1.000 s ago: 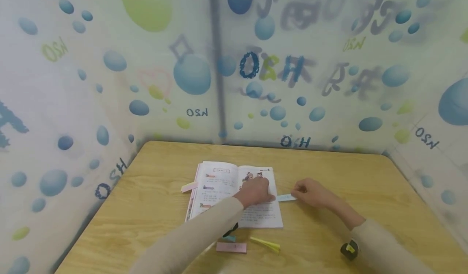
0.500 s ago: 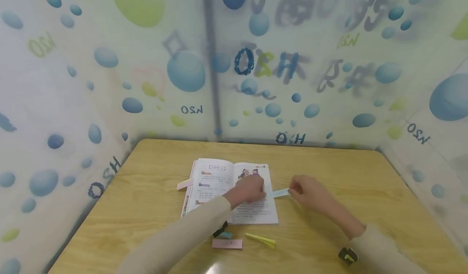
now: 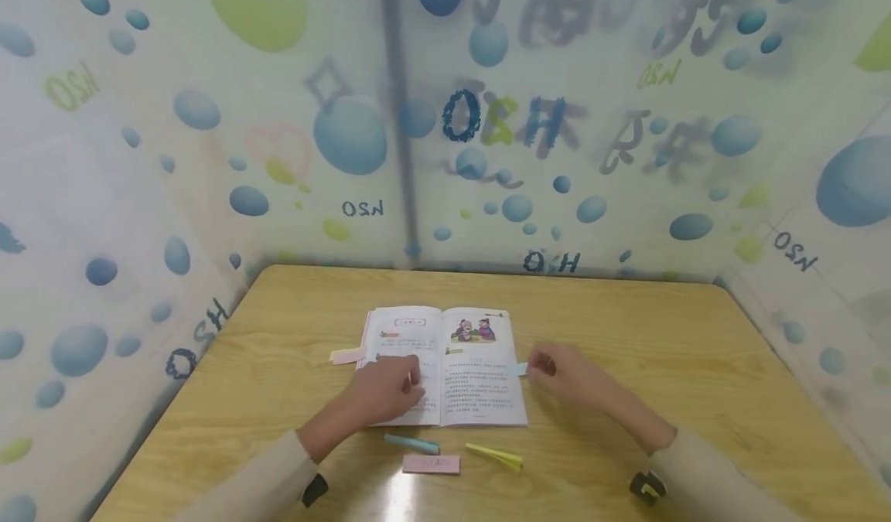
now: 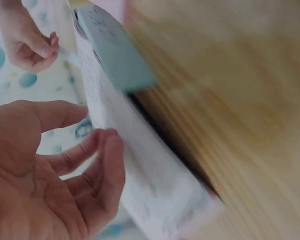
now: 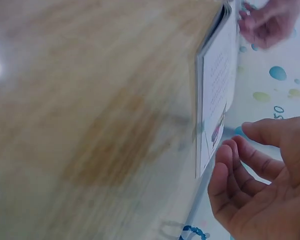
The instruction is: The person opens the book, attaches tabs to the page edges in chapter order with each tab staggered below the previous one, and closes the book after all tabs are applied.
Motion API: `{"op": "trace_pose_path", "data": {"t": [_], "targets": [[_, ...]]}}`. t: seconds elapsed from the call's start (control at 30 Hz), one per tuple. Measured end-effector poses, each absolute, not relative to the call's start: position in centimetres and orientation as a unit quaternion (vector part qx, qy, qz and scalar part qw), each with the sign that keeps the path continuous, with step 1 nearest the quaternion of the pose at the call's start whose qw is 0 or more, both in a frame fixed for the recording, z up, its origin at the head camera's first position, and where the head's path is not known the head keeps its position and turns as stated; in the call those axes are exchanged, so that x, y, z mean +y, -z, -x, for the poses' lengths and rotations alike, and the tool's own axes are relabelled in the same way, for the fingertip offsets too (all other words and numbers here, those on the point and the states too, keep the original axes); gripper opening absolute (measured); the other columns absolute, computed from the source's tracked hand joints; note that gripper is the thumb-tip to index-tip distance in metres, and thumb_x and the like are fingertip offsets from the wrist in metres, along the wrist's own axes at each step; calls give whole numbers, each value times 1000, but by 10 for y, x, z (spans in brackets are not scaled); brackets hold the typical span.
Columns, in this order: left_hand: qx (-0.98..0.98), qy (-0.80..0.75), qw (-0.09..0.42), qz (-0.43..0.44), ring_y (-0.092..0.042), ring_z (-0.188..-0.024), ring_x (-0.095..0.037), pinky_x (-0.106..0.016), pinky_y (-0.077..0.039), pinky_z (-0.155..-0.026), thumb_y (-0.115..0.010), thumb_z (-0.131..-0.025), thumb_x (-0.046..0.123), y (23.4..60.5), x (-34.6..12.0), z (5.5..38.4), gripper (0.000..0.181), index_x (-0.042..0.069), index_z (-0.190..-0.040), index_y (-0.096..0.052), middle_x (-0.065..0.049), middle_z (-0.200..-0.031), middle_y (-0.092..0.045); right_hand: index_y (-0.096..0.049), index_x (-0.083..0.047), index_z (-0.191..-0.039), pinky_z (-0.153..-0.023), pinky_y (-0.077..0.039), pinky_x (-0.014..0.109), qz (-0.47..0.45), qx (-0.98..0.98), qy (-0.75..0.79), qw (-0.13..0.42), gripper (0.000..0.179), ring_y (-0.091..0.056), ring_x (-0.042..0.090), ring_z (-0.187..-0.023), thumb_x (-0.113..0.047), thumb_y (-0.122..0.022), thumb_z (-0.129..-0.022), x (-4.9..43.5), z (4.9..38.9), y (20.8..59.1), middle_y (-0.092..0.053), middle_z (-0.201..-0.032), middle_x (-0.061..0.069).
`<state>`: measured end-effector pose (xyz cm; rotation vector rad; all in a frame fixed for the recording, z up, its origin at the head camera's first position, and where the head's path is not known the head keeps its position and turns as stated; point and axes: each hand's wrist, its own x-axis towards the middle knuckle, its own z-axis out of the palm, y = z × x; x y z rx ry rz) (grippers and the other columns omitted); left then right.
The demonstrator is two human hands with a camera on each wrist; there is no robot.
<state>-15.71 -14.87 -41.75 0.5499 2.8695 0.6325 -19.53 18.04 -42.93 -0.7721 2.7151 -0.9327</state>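
An open book lies on the table, with a drawing of figures on its right page. A pale blue sticky tab sticks out from its right edge. My right hand is beside that tab, fingertips right at its outer end; in the right wrist view thumb and fingers stand apart with nothing between them. My left hand is over the left page, fingers loosely bent and the thumb apart, holding nothing. Pink and yellow tabs project from the book's left edge.
In front of the book lie a blue paper strip, a pink strip with writing and folded yellow strips. The wooden table meets a wall printed with bubbles at its far edge.
My left hand has moved left from the right page to over the left page, uncovering the drawing. The blue tab now shows shorter at the book's edge, and my right hand has moved left toward the book.
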Motion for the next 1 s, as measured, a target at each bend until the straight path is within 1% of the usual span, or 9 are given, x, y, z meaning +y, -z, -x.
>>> {"op": "trace_pose_path", "data": {"t": [0.1, 0.23, 0.43, 0.5, 0.6, 0.7, 0.83, 1.0], "targets": [[971, -185, 54, -143, -49, -62, -13, -32, -43, -52, -76, -89, 21, 417, -169, 147, 18, 10, -91, -61, 2, -74, -54, -66, -12, -91, -61, -48, 28, 264, 905, 325, 72, 8, -53, 12, -71, -9, -67, -98, 179, 202, 429, -58, -79, -6], [985, -140, 52, -91, -47, -60, -17, -33, -41, -50, -80, -88, 33, 414, -185, 134, 35, 5, -97, -60, -4, -77, -52, -65, -13, -89, -61, -47, 28, 259, 907, 326, 64, 10, -52, 13, -71, -7, -68, -96, 177, 211, 432, -57, -78, -6], [992, -111, 46, -47, -50, -63, -22, -37, -46, -51, -81, -86, 44, 413, -193, 122, 62, -8, -109, -56, -14, -85, -50, -65, -12, -89, -68, -50, 32, 208, 918, 330, 76, 8, -55, 15, -75, -10, -69, -96, 173, 223, 438, -59, -81, -3], [991, -117, 48, -33, -51, -63, -23, -39, -47, -52, -80, -86, 46, 413, -194, 121, 67, -11, -112, -54, -15, -86, -50, -65, -12, -89, -68, -50, 33, 200, 920, 329, 79, 8, -56, 15, -75, -11, -70, -95, 171, 225, 439, -59, -81, -3], [991, -123, 36, -25, -52, -62, -26, -42, -48, -52, -80, -85, 48, 415, -194, 121, 74, -14, -115, -52, -18, -86, -49, -64, -12, -89, -69, -51, 33, 199, 923, 320, 78, 9, -56, 15, -75, -13, -71, -95, 170, 227, 441, -59, -81, -3], [992, -122, 25, -19, -52, -60, -27, -43, -48, -51, -80, -85, 49, 419, -193, 123, 78, -17, -115, -49, -21, -87, -49, -64, -12, -90, -71, -51, 34, 201, 923, 318, 76, 9, -56, 15, -78, -14, -71, -95, 168, 230, 441, -60, -83, -2], [993, -113, 26, -4, -51, -60, -26, -40, -47, -49, -81, -83, 49, 424, -190, 127, 81, -18, -114, -49, -22, -89, -49, -64, -11, -96, -78, -52, 36, 198, 921, 323, 85, 8, -58, 16, -85, -15, -71, -96, 164, 233, 441, -61, -90, -2], [994, -107, 20, 0, -49, -60, -25, -37, -46, -47, -84, -81, 48, 429, -186, 128, 81, -17, -113, -49, -20, -85, -47, -64, -7, -108, -86, -53, 39, 197, 920, 324, 97, 19, -61, 19, -94, -18, -72, -95, 158, 240, 446, -63, -100, 2]]}}
